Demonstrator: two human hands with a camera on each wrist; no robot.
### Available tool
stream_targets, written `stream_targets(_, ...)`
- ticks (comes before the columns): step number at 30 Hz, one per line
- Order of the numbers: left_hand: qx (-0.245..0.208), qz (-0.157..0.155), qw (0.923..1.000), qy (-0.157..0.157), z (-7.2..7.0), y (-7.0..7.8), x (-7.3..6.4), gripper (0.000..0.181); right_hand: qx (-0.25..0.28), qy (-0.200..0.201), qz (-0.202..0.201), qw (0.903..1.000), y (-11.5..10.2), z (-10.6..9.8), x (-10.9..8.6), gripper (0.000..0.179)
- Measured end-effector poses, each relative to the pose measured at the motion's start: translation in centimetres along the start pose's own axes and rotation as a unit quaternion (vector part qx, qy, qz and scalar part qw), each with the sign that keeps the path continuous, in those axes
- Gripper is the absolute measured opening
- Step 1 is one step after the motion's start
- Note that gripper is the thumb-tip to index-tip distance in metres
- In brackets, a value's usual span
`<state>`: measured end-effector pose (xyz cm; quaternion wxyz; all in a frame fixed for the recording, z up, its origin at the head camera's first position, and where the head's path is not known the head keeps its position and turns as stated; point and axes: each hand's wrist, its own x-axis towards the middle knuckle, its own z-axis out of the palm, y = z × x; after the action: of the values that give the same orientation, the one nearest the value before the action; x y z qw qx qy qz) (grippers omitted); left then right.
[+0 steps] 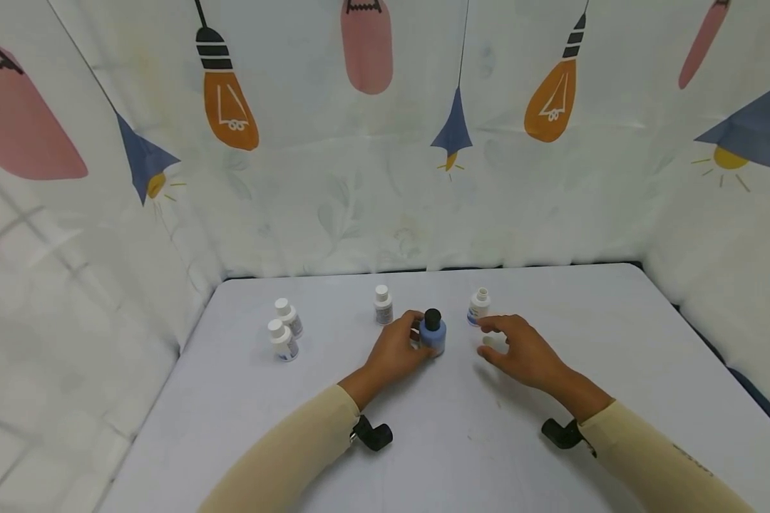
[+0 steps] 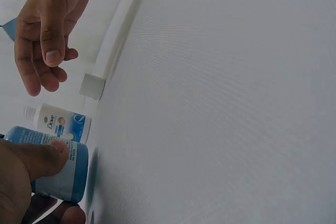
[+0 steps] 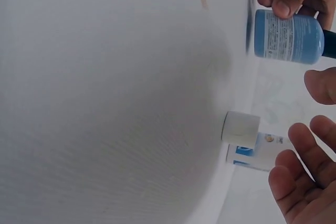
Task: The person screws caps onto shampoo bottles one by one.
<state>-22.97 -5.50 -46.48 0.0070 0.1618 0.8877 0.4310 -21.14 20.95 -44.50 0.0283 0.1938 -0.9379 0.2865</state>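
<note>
My left hand point(image 1: 398, 348) grips a small blue bottle point(image 1: 433, 336) with a black cap, thumb on one side and fingers on the other. In the right wrist view the blue bottle point(image 3: 289, 36) stands upright, its base close over the table. My right hand point(image 1: 520, 350) holds nothing; its fingers are spread and loosely bent. Just behind those fingertips stands a white bottle point(image 1: 479, 306) without its cap, with a Dove label that shows in the left wrist view point(image 2: 62, 121). A loose white cap point(image 3: 241, 128) sits on the table in front of that bottle.
On the white table point(image 1: 443, 442), a capped white bottle point(image 1: 383, 305) stands behind my left hand. Farther left are two more capped white bottles, one in front point(image 1: 283, 340) and one behind point(image 1: 289, 317). A printed cloth curtain point(image 1: 359, 199) hangs along the table's back and sides.
</note>
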Motion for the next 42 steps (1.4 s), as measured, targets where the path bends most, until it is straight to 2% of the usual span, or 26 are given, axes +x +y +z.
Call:
stream_targets(12, 0.008, 0.009, 0.9999, 0.000, 0.5, -0.5, -0.2, 0.062, -0.013, -0.011, 0.017, 0.9997, 1.1, 0.4, 0.1, 0.051)
stream_targets(19, 0.012, -0.020, 0.9997, -0.002, 0.2, -0.6, -0.5, 0.069, -0.012, -0.020, 0.036, 0.9991, 1.4, 0.4, 0.3, 0.050)
stream_targets(26, 0.075, -0.029, 0.9967, 0.014, -0.2, 0.0, -2.1, 0.043, -0.013, -0.029, 0.040, 0.9987, 1.6, 0.5, 0.3, 0.050)
stream_targets(31, 0.103, -0.039, 0.9939, -0.012, -0.2, 0.6, -3.4, 0.034, -0.017, -0.032, 0.046, 0.9983, 1.7, 0.6, 0.4, 0.049)
stream_targets(35, 0.080, -0.008, 0.9954, -0.053, 0.3, 1.3, -4.2, 0.028, -0.024, -0.034, 0.048, 0.9980, 1.9, 0.8, 0.5, 0.047)
stream_targets(38, 0.051, 0.030, 0.9950, -0.080, 0.9, 1.9, -4.4, 0.023, -0.027, -0.037, 0.045, 0.9980, 2.0, 0.8, 0.6, 0.042)
stream_targets(42, 0.028, 0.066, 0.9929, -0.096, 2.0, 2.9, -4.3, 0.023, -0.030, -0.035, 0.037, 0.9982, 2.1, 0.7, 0.7, 0.032)
